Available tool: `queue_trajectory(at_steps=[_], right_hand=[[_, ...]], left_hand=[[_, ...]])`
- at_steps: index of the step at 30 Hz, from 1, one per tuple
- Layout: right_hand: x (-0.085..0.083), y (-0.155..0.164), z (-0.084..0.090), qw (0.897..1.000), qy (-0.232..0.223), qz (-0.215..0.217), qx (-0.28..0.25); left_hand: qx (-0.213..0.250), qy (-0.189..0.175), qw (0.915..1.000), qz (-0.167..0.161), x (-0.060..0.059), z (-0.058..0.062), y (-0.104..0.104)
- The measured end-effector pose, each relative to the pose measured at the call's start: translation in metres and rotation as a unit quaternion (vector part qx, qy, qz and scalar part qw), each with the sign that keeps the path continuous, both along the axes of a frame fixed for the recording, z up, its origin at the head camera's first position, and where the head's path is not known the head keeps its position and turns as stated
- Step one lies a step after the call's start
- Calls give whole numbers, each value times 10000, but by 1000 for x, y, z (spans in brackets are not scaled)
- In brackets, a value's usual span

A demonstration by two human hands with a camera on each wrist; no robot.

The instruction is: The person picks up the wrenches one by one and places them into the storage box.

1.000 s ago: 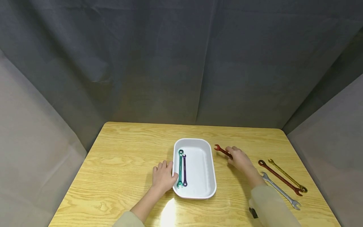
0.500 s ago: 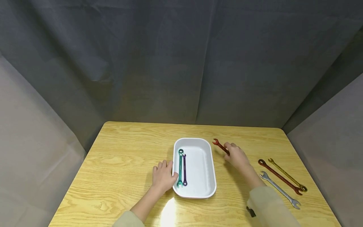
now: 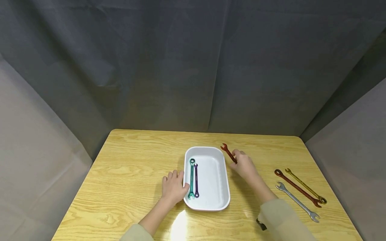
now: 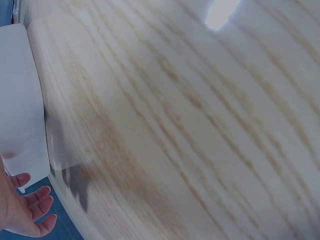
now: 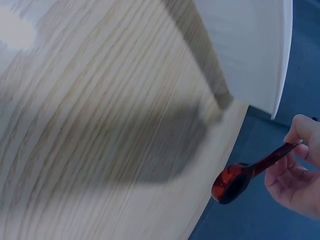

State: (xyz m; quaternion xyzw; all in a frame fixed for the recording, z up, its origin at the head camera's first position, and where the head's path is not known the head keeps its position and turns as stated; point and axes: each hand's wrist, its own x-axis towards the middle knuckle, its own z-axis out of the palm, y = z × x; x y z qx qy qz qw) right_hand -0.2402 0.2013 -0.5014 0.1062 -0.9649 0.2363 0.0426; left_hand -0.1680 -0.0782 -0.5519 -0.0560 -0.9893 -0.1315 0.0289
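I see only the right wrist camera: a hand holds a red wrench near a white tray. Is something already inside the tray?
Observer: Yes, a green wrench and a purple wrench lie side by side along the tray left side.
Operator: Where is the left hand?
Observer: The left hand rests on the table against the tray's left rim.
Operator: Other wrenches outside?
Observer: Three, on the table right of the right hand: dark red wrench, yellow wrench, silver wrench.

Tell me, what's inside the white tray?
Inside the white tray lie a teal wrench and a purple wrench, side by side by its left wall. Nothing covers its floor.
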Motion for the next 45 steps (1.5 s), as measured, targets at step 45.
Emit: queue_trajectory(at_steps=[45], right_hand=[[18,-80,23,9970,-135,-356,-667]], left_hand=[[35,120,9999,-4,-1,-3,-1]])
